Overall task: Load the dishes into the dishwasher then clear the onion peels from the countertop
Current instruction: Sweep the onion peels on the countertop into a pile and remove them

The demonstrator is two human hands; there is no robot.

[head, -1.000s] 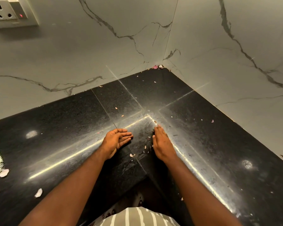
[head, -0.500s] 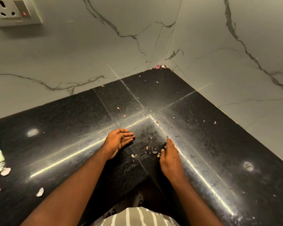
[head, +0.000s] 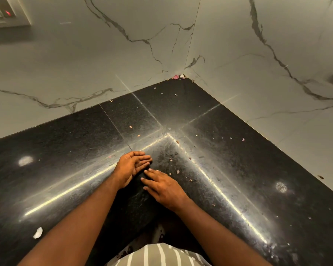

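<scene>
1. Onion peels [head: 178, 171]: small flakes scattered over the black table [head: 238, 160], some just right of your hands, more in the far corner [head: 178, 76].
2. Your left hand [head: 131, 167] is cupped, palm up, fingers relaxed, holding nothing visible.
3. Your right hand [head: 164, 187] lies flat on the table, fingers straight, tips just beside the left palm.

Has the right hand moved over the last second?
Yes. The right hand swept left, away from the bright counter seam, to the cupped left hand.
</scene>
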